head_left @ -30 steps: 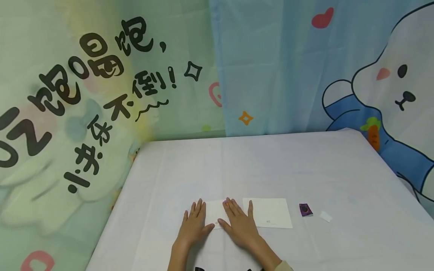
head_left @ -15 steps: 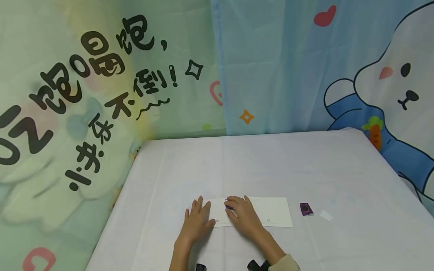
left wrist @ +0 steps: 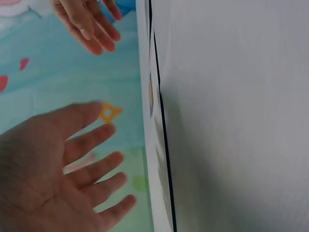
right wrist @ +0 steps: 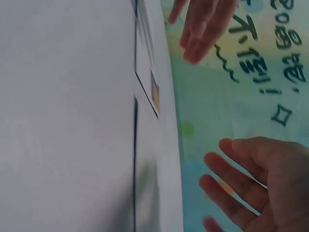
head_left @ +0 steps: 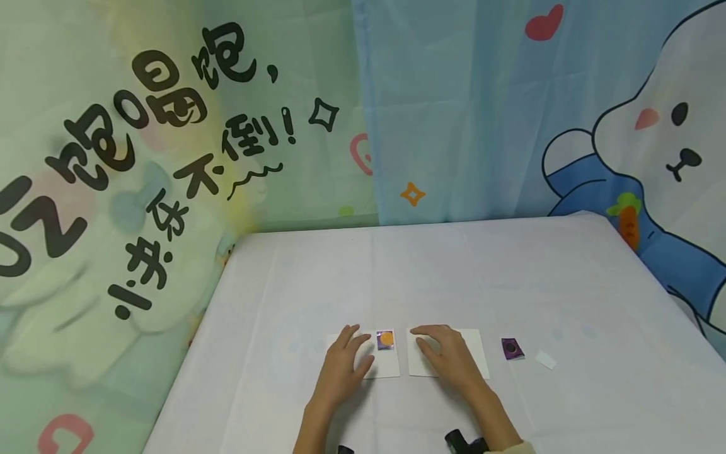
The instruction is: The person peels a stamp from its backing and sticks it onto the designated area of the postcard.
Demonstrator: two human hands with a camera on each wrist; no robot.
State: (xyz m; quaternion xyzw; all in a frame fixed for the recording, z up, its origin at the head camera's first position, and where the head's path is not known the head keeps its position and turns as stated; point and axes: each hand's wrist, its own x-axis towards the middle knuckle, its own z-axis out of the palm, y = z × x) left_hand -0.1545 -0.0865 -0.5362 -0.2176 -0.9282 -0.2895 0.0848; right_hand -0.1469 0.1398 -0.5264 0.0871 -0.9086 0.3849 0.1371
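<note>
Two white cards lie side by side on the white table. On the left card is a small purple square sticker with an orange circle, near its upper right corner. My left hand is over that card's left part, fingers spread, holding nothing. Over the right card is my right hand, its fingers loosely bent and holding nothing. Both wrist views show the left hand and right hand raised off the tabletop with fingers apart. My right hand hides much of the right card.
A small dark purple square and a small white paper piece lie right of the cards. Black camera mounts show near the wrists. A printed curtain hangs behind the table.
My right hand has moved right, from the left card to over the right card, uncovering the sticker. My left hand, earlier laid flat at the left card, has lifted and shifted slightly right.
</note>
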